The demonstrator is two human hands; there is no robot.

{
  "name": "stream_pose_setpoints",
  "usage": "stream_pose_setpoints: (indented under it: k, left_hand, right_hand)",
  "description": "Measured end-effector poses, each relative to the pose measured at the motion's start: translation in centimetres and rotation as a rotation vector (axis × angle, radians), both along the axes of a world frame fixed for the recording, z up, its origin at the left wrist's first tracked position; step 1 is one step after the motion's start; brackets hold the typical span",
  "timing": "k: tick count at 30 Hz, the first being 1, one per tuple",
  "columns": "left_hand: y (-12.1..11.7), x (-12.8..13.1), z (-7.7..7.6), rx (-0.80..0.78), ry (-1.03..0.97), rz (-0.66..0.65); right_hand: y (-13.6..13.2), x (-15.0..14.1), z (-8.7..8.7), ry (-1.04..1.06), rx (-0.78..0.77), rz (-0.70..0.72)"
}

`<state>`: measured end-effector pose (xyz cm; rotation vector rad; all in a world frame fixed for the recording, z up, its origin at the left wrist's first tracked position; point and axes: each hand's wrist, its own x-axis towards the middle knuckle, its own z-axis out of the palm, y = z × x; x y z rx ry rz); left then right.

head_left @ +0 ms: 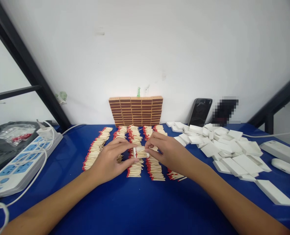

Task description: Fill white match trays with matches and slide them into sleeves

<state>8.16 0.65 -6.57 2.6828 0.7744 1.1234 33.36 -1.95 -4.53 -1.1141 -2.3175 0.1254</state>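
A small white matchbox tray (pixel 138 148) with matches (pixel 141 154) lying in it is held up over the matchstick rows. My left hand (pixel 110 159) grips its left end between thumb and fingers. At the right end, the fingertips of my right hand (pixel 165 149) are pinched together; whether they hold the tray's edge or matches, I cannot tell. Below and around both hands, red-tipped matchsticks (pixel 156 171) lie in several rows, partly hidden by the hands. Against the wall stands a stack of brown-sided matchboxes (pixel 136 111).
White empty trays (pixel 235 164) are heaped at the right on the blue table (pixel 135 209). A dark phone (pixel 200 112) leans on the wall. On the left lie a power strip (pixel 24 163) with white cables and a plastic bag (pixel 18 133) with red bits. Dark metal posts flank the table.
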Motion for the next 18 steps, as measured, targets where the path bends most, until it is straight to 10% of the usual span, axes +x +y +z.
stream_pose_setpoints:
  k: [18]
  left_hand:
    - [0.01,-0.03,-0.21,-0.001,-0.005,0.017]
  right_hand:
    - [-0.27,-0.56,-0.56,-0.023,-0.031,-0.017]
